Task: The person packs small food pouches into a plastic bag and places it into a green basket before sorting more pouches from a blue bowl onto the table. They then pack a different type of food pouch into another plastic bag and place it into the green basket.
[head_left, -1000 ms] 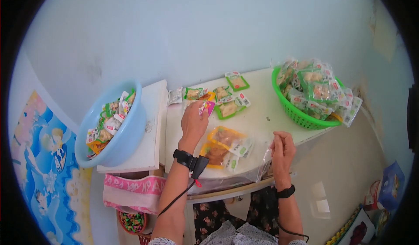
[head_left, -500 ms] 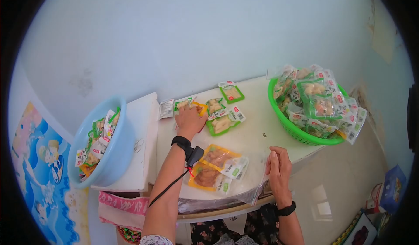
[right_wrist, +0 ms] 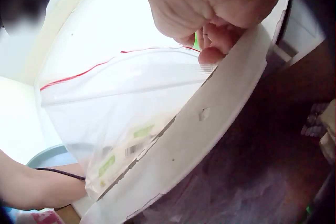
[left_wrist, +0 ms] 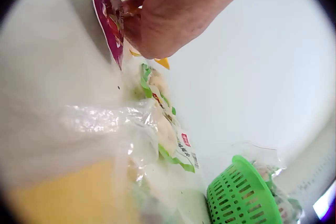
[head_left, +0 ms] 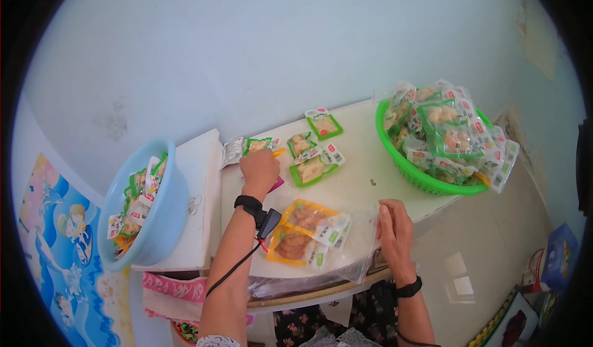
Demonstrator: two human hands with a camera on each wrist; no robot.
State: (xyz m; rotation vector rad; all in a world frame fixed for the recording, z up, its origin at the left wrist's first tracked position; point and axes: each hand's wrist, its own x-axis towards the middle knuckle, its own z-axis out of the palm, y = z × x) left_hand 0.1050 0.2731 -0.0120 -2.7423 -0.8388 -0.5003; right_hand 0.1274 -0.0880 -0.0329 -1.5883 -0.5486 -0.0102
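Observation:
At the back left of the white table, my left hand (head_left: 259, 169) pinches a purple packet (left_wrist: 109, 22), its fingers beside the green-edged packet (head_left: 257, 144) in the back row. Most of the purple packet is hidden under the hand in the head view. My right hand (head_left: 395, 229) pinches the upper edge of a clear zip bag (right_wrist: 126, 87) with a red seal line, near the table's front edge. Two yellow-edged food packets (head_left: 309, 217) lie in the bag, one overlapping the other. More green-edged packets (head_left: 311, 170) lie to the right of my left hand.
A green basket (head_left: 426, 186) heaped with packets stands at the table's right end. To the left, a light blue basin (head_left: 176, 211) holds more packets. A silvery packet (head_left: 232, 152) lies at the back left, near the wall.
My left hand has lowered with the purple packet toward the back row, then drawn slightly left, uncovering some of the green-edged packet. The right hand stays at the bag's edge.

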